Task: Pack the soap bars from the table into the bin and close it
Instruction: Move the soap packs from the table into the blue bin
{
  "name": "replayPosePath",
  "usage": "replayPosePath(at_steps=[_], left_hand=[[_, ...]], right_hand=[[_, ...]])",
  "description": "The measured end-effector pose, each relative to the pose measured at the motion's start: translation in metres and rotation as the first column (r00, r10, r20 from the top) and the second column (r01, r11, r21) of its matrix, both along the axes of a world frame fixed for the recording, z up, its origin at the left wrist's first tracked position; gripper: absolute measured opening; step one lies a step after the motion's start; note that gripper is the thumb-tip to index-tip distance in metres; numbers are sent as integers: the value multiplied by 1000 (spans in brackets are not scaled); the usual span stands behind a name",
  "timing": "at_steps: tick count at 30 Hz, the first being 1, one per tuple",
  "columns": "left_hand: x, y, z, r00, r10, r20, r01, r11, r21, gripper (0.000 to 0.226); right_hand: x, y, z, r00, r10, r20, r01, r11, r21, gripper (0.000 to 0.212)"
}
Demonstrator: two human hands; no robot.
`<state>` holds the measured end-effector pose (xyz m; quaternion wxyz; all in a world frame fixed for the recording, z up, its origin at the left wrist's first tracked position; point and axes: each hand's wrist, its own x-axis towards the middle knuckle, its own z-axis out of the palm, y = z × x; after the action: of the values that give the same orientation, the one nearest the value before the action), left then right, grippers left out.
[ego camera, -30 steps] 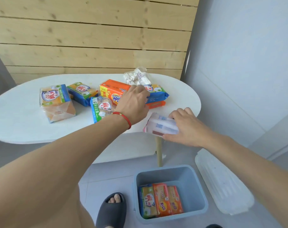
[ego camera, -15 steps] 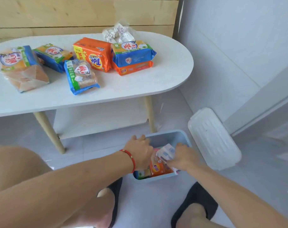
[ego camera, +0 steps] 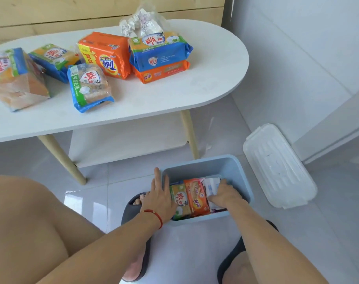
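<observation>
A light blue bin (ego camera: 234, 167) stands open on the floor between my feet. Inside lie a yellow-green soap pack (ego camera: 180, 199), an orange soap pack (ego camera: 198, 198) and a white soap pack (ego camera: 212, 186). My right hand (ego camera: 225, 193) is down in the bin, fingers closed on the white pack. My left hand (ego camera: 160, 196) rests flat on the bin's left rim, holding nothing. Several soap packs stay on the white table (ego camera: 205, 83): an orange Tide pack (ego camera: 106, 55), a blue pack (ego camera: 160, 52) stacked on an orange one (ego camera: 161, 73), and others further left.
The bin's white lid (ego camera: 277, 167) lies on the floor to the right, by the wall. A crumpled clear bag (ego camera: 140, 22) sits at the table's back. The table legs (ego camera: 190, 134) stand just beyond the bin. My feet in dark slippers (ego camera: 134, 203) flank the bin.
My right hand has carried the white pack from table height down into the bin beside the orange pack. My left hand left the table packs and came to the bin's rim.
</observation>
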<state>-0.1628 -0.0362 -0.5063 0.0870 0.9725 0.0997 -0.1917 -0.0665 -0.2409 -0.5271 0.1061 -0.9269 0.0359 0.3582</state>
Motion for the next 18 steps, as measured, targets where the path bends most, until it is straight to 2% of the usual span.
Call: replayPosePath(at_steps=[5,11,13,16,18], left_hand=[[-3,0,-5,995,-26,-98,31,998,51,101],[2,5,6,974,-74,-213,82,996,31,106],[7,3,14,966,-68,-251,78,997,27,103],[20,-9,41,966,-11,-257,24,999,47,90],[33,-15,72,984,7,-178,2,999,49,78]], right_hand=[[-6,6,-5,981,190,50,-187,981,-50,75],[-5,11,0,968,252,-21,-253,965,-64,65],[-5,13,8,944,324,-59,-328,942,-76,55],[2,18,37,879,472,-72,-476,878,-48,25],[15,28,66,872,490,-11,-490,872,12,25]])
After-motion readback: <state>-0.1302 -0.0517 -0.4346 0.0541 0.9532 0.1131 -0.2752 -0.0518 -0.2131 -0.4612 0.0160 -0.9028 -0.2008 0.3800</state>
